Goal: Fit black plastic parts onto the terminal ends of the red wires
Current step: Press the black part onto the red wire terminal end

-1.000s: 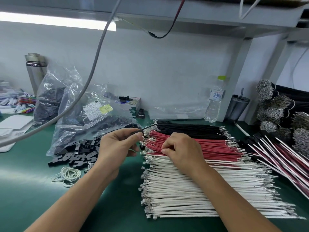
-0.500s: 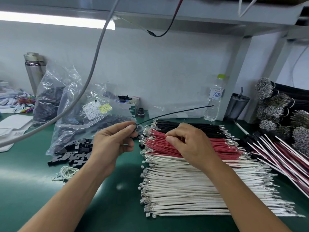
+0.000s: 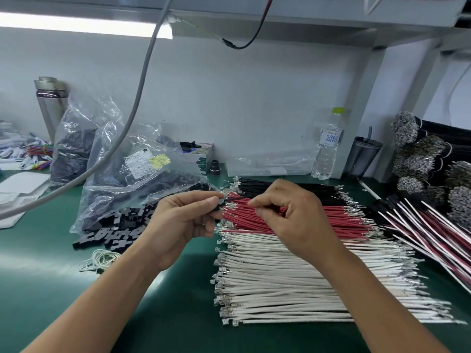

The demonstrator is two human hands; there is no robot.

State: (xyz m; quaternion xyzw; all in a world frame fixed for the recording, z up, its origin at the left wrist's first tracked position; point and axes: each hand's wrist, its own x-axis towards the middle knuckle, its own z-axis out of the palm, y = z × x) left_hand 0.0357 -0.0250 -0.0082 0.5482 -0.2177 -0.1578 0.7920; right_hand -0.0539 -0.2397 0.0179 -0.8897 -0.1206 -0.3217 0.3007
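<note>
Matt green mat (image 3: 38,250); crinkled glossy plastic bag (image 3: 122,179); shiny metal terminals (image 3: 224,294) on white wires (image 3: 293,289)

White wires (image 3: 293,284) and black wires (image 3: 285,187) on green mat (image 3: 38,271), water bottle (image 3: 327,146), steel flask (image 3: 49,105) behind.

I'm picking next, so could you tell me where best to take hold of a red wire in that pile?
Probably pinch a top wire of the red wires by its insulation just behind the left-hand terminal, coming from above: they lie flat, side by side, terminals facing the left hand.
</note>
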